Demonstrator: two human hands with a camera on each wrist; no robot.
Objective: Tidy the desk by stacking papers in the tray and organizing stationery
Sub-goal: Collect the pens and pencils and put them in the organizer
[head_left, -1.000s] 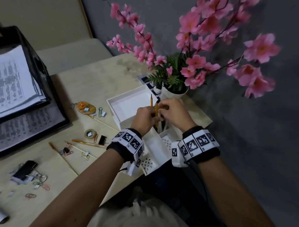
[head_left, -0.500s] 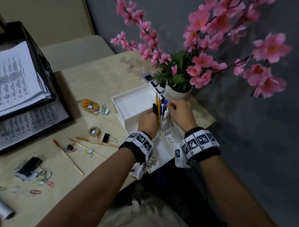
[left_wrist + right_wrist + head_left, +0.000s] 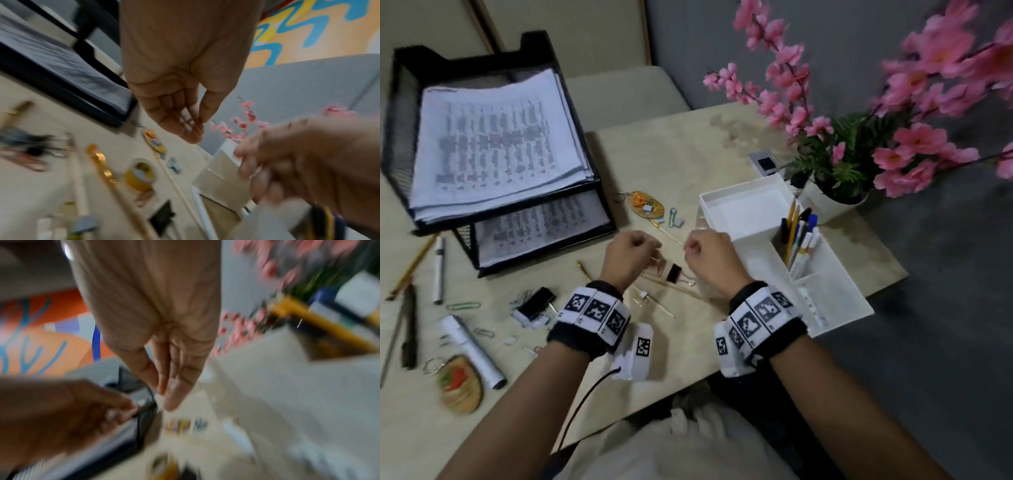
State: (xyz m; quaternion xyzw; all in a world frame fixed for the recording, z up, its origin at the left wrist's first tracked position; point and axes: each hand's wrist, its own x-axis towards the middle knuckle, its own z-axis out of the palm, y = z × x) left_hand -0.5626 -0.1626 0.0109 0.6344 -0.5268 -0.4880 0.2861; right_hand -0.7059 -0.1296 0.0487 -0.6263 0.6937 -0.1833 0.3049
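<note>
Both my hands hover over the middle of the desk, loosely curled and holding nothing. My left hand (image 3: 649, 246) (image 3: 185, 123) is above a black binder clip (image 3: 674, 273) and a thin pencil (image 3: 674, 287). My right hand (image 3: 691, 246) (image 3: 167, 386) hangs just left of the white organizer (image 3: 835, 294). Pens and pencils (image 3: 798, 233) stand upright in its cup. At the back left, the black mesh paper tray (image 3: 399, 113) holds stacked printed papers (image 3: 496, 144) on two levels. A tape roll (image 3: 139, 176) lies below my left palm.
Loose stationery lies scattered left of my hands: a white marker (image 3: 439, 270), pencils (image 3: 412, 267), a white tube (image 3: 472, 349), two keychains (image 3: 647, 204) (image 3: 460, 385), another black clip (image 3: 536, 303), several paper clips. A pot of pink flowers (image 3: 832, 202) stands behind the organizer.
Both hands let go of the pencils, which now stand in the organizer cup, and drew back left toward the desk's middle. The head view swung left, bringing the paper tray into full view.
</note>
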